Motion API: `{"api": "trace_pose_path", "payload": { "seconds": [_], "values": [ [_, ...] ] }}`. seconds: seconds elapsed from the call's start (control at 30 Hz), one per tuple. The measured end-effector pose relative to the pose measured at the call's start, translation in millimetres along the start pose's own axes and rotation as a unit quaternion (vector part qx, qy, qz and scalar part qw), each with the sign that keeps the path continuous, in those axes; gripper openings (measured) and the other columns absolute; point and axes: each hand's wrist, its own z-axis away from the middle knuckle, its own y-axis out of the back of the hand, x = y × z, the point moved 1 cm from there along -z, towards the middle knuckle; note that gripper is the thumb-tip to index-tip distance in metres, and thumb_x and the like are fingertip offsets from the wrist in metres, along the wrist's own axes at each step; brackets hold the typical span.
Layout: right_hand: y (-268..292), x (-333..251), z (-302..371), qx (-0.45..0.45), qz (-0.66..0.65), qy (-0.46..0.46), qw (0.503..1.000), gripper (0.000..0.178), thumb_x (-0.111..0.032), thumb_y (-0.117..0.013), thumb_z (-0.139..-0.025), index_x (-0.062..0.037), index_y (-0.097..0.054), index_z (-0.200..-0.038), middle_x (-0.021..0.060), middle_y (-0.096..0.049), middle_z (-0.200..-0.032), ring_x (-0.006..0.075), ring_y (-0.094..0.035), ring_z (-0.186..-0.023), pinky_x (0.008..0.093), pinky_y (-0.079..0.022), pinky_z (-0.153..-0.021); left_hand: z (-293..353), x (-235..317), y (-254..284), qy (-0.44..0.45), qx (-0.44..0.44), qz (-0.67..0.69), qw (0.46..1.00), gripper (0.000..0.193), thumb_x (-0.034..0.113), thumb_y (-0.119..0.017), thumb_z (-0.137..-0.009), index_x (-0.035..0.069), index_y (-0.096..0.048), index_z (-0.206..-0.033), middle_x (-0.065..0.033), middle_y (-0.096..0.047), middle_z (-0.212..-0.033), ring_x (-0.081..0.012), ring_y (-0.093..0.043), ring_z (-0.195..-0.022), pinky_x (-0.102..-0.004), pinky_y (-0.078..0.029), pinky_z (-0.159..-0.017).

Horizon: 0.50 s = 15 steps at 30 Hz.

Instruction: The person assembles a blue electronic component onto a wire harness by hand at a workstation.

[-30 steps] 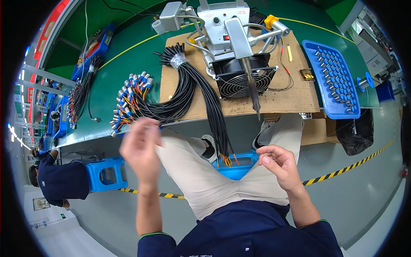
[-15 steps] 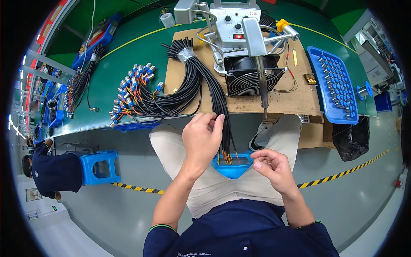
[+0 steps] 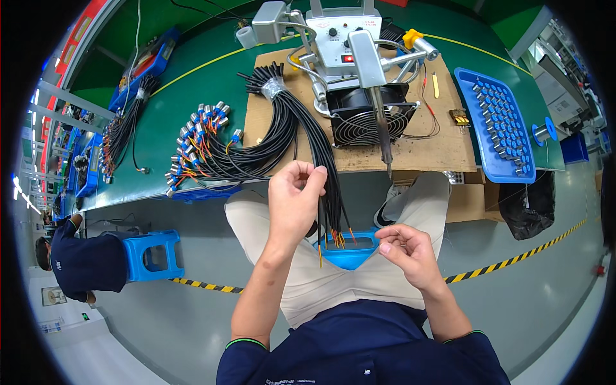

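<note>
My left hand (image 3: pixel 295 199) is closed with thumb and finger pinched on one black cable (image 3: pixel 319 231). That cable hangs a little left of the bundle, its stripped orange wire end lower than the others. Beside the hand, a thick bundle of black cables (image 3: pixel 314 131) droops over the table's front edge, with bare orange and red wire ends at the bottom. Over my right thigh, my right hand (image 3: pixel 410 253) has its fingers curled together; whatever they hold is too small to make out. A soldering iron (image 3: pixel 382 128) on a stand points down between the hands, above and touching neither.
Metal connectors (image 3: pixel 199 131) on the cables' other ends lie at left. A fan (image 3: pixel 369 115) stands behind the iron, before a grey control unit (image 3: pixel 343 45). At right sit a blue tray (image 3: pixel 497 168) of connectors and a blue wire spool (image 3: pixel 545 131). Someone sits far left.
My left hand has moved slightly left and up, drawing one cable apart from the bundle. The right hand stays about where it was. The whole view has shifted slightly.
</note>
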Motion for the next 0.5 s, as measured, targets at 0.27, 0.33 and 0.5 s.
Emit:
{"api": "trace_pose_path", "payload": {
  "seconds": [0.27,0.33,0.5],
  "values": [
    [11,-6,-1,0.042,-0.038,0.031,0.998,0.022,-0.006,-0.075,-0.099,0.0036,-0.072,-0.118,0.0004,-0.070,-0.093,-0.0019,-0.051,-0.071,0.0166,-0.040,-0.062,84,9,-6,-0.103,-0.265,0.032,0.958,0.042,-0.001,-0.054,-0.104,-0.005,-0.058,-0.146,-0.0220,-0.074,-0.122,-0.0261,-0.076,-0.094,-0.0321,-0.059,-0.083],
    [13,-8,0,0.032,-0.039,0.041,0.998,0.022,-0.004,-0.075,-0.098,0.0038,-0.072,-0.118,-0.0002,-0.070,-0.091,-0.0017,-0.052,-0.072,0.0168,-0.040,-0.062,93,16,-13,-0.150,-0.206,-0.073,0.964,0.037,-0.012,-0.058,-0.096,-0.006,-0.070,-0.130,-0.0201,-0.075,-0.122,-0.0278,-0.077,-0.098,-0.0333,-0.060,-0.088],
    [-2,-23,10,-0.014,0.079,0.181,0.980,0.035,-0.001,-0.080,-0.088,0.0055,-0.071,-0.121,0.0009,-0.067,-0.084,0.0042,-0.059,-0.073,0.0210,-0.046,-0.063,77,12,-11,-0.297,-0.201,-0.238,0.903,0.039,-0.014,-0.068,-0.088,-0.004,-0.072,-0.126,-0.0156,-0.077,-0.113,-0.0273,-0.077,-0.096,-0.0332,-0.058,-0.077]
  ]
}}
